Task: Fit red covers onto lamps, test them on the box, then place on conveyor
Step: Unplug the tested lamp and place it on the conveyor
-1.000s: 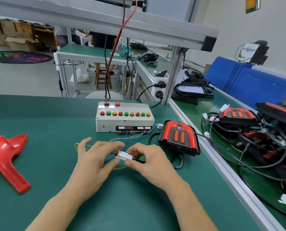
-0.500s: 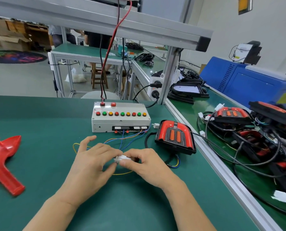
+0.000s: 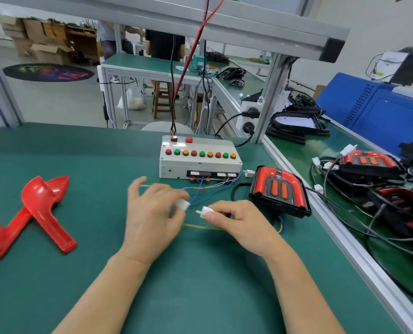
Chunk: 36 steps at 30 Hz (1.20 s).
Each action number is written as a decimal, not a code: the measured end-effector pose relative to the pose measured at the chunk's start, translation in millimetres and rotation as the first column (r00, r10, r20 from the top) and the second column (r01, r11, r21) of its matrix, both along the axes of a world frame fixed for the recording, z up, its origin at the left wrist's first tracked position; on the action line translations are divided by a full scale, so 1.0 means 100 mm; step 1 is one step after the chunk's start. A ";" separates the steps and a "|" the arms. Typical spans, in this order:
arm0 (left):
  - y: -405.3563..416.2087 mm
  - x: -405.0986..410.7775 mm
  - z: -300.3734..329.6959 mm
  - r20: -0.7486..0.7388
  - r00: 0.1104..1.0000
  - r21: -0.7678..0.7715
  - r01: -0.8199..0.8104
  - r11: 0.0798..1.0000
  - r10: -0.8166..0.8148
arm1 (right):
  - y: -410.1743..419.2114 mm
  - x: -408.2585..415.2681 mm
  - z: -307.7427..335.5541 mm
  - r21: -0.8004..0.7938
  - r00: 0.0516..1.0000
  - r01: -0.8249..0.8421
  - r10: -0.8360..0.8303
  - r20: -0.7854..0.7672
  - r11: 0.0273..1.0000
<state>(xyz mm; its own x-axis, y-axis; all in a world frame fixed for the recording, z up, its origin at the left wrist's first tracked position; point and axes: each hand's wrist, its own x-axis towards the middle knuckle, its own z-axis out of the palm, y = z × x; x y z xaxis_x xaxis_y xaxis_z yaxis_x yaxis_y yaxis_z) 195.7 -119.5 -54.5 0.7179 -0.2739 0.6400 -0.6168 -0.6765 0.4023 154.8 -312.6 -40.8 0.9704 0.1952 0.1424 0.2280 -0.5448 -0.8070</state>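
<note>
From the head camera, at the green bench: my left hand [image 3: 152, 213] pinches a white connector [image 3: 183, 204] between thumb and forefinger, the other fingers spread loose above it, while my right hand [image 3: 234, 220] pinches its mating white plug [image 3: 203, 210] at the fingertips. The two halves sit just apart, nose to nose, not touching. I hold each one close to its tip, I judge, so that the small housings can be lined up or pulled free without straining the thin wires.

The left connector trails blue, orange and yellow leads [image 3: 208, 189] back to the sockets on the front of the grey test box [image 3: 200, 160], which stands beyond my hands with its row of red, green and amber buttons. The right plug runs by a black cable to the lamp [image 3: 279, 191], which lies face up just right of the box with its red cover already seated, close enough for its short lead to reach. The lamp shows no clear glow from here; whether it is lit I cannot tell.

Loose red covers [image 3: 41, 210] lie well to my left on the mat, within reach for the next lamp. Across the aluminium rail on my right, the conveyor [image 3: 304, 153] carries more lamps [image 3: 369, 162] in a tangle of black cable. By my reading this lamp sits at the testing step, not yet on the belt.
</note>
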 end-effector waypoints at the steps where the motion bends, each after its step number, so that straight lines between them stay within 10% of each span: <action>1: 0.06 0.03 -0.01 -0.030 0.999 -0.020 -0.041 0.999 0.040 | -0.04 -0.01 0.01 0.045 1.000 0.017 -0.017 -0.002 0.999; 11: -0.14 -0.17 0.08 -0.023 0.998 0.116 0.066 0.991 -0.064 | -0.11 -0.06 0.07 0.134 0.987 0.137 -0.147 0.068 0.981; 18: -0.47 -0.48 0.01 -0.391 0.915 0.368 0.057 0.928 0.099 | -0.29 -0.11 0.16 0.228 0.959 0.203 -0.240 0.152 0.952; 23: -0.61 -0.50 0.03 -0.600 0.798 0.018 0.072 0.997 -0.047 | -0.57 -0.08 0.16 0.376 0.499 0.700 -0.792 0.351 0.607; 26: -0.71 -0.46 0.04 -0.722 0.620 -0.341 0.068 0.937 -0.308 | -0.79 -0.07 0.07 0.323 0.300 0.888 -0.944 0.136 0.328; 29: -0.88 -0.35 0.07 -0.718 0.554 -0.529 -0.040 0.848 -0.421 | -0.88 -0.01 -0.03 0.233 0.331 0.930 -0.923 -0.196 0.284; 36: -1.28 -0.04 0.10 -0.807 0.552 -0.357 -0.170 0.918 -0.212 | -0.85 0.03 -0.07 0.386 0.475 0.862 -0.785 -0.396 0.327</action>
<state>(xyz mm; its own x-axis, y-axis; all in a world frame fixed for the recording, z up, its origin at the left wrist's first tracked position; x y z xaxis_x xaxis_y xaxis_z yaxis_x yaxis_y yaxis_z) 192.1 -247.5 -45.0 0.9654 -0.1892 -0.1797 0.1031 -0.3561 0.9287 158.0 -397.5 -47.5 0.6049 -0.7732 -0.1906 -0.2211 0.0669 -0.9730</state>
